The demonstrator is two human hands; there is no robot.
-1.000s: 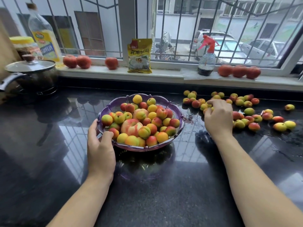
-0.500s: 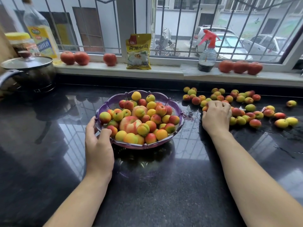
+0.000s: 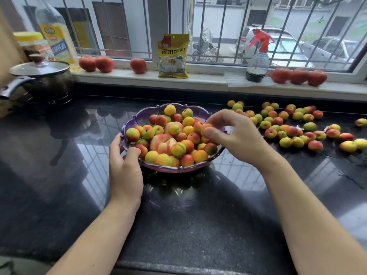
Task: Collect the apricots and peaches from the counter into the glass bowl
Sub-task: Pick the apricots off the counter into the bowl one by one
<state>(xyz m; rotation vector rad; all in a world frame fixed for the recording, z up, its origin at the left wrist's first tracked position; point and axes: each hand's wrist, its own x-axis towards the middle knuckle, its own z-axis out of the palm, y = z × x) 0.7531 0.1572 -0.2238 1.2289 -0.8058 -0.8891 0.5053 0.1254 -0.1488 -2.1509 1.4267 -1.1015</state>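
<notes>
A purple-tinted glass bowl [image 3: 151, 112] stands mid-counter, heaped with small apricots and one large peach [image 3: 160, 143]. My left hand [image 3: 125, 171] grips the bowl's near-left rim, thumb over the edge. Over the bowl's right side, my right hand [image 3: 238, 135] pinches an orange-red apricot [image 3: 205, 127] between thumb and fingertips, just above the pile. Several loose apricots [image 3: 286, 126] lie scattered on the wet black counter to the right of the bowl.
On the windowsill sit red peaches at left [image 3: 103, 63] and right [image 3: 298, 76], a yellow packet [image 3: 173, 56] and a spray bottle [image 3: 257, 62]. A lidded pot [image 3: 43, 80], an oil bottle [image 3: 54, 34] and a jar stand at far left.
My right hand left the loose apricots on the counter and swung left to above the bowl's right side. My left hand stayed on the rim.
</notes>
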